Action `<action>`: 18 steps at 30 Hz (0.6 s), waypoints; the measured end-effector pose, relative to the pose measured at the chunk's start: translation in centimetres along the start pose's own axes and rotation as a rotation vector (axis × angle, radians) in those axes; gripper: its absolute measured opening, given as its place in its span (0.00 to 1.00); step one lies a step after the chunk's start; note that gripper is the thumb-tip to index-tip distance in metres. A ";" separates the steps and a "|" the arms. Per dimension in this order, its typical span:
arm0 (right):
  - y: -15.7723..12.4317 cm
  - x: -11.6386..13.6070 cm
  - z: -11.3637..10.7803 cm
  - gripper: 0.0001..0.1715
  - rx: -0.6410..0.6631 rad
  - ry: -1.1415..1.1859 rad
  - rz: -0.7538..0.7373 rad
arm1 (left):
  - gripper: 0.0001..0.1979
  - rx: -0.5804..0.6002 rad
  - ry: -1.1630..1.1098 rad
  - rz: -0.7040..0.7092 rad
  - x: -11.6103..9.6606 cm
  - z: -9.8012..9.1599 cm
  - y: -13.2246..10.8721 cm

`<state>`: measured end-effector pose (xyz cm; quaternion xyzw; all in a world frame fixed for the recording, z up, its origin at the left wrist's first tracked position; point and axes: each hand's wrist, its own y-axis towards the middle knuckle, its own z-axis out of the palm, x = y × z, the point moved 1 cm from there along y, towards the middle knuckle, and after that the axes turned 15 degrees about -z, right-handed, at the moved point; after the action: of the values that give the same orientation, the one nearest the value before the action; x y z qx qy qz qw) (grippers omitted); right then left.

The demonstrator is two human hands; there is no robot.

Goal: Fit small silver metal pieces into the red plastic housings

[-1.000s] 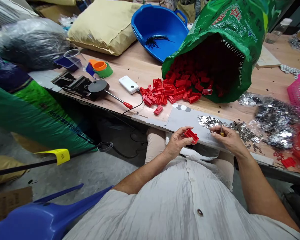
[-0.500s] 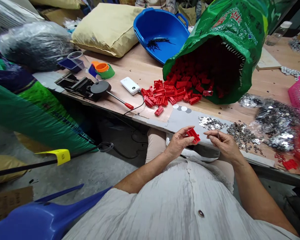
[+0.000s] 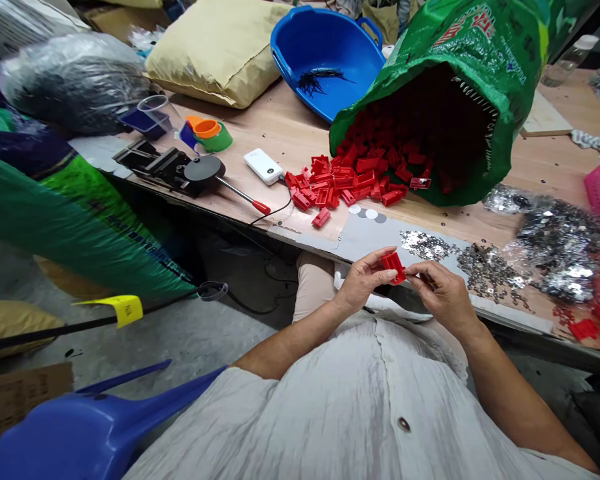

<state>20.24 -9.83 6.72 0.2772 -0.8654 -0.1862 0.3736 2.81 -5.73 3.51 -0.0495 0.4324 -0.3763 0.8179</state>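
Note:
A small red plastic part point(image 3: 393, 267) is held between the thumb and fingers of my left hand point(image 3: 364, 283), above my lap at the table's front edge. My right hand point(image 3: 443, 293) pinches at the right end of that part; whatever is between its fingertips is too small to make out. Just beyond the hands, small shiny metal pieces point(image 3: 427, 245) lie on a grey sheet point(image 3: 355, 239), with a darker metal pile point(image 3: 490, 270) to their right. Many more red parts point(image 3: 340, 180) spill from a green sack point(image 3: 515, 87).
A hand press point(image 3: 180, 170) with a red-tipped lever stands at the left, near a white power bank point(image 3: 264, 166) with a cable. Behind are a blue basin point(image 3: 325, 60) and a stuffed beige sack point(image 3: 215, 50). Bagged metal pieces point(image 3: 560, 247) lie at the right.
My right hand has moved left, bringing its fingertips to the red part. The red part is turned more upright in my left hand. The camera view has shifted slightly.

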 end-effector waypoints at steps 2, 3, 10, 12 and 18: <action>0.0 0.0 0.0 0.06 0.000 0.023 -0.045 | 0.29 0.001 -0.006 0.000 0.1 0.0 0.1; 0.0 -0.1 0.0 0.06 0.004 0.045 -0.054 | 0.29 0.002 -0.008 0.000 0.1 0.0 0.1; -0.4 -0.6 0.0 0.07 0.049 0.191 0.101 | 0.28 0.029 0.068 0.043 0.3 -0.2 0.3; -0.5 -0.8 0.1 0.07 0.056 0.234 0.133 | 0.27 0.037 0.093 0.054 0.3 -0.3 0.4; -1.4 -1.3 0.2 0.08 0.047 0.265 0.240 | 0.26 0.033 0.117 0.060 0.4 -0.4 0.4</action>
<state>21.27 -10.04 5.13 0.2025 -0.8396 -0.0819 0.4974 2.85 -5.63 2.83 -0.0010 0.4745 -0.3610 0.8028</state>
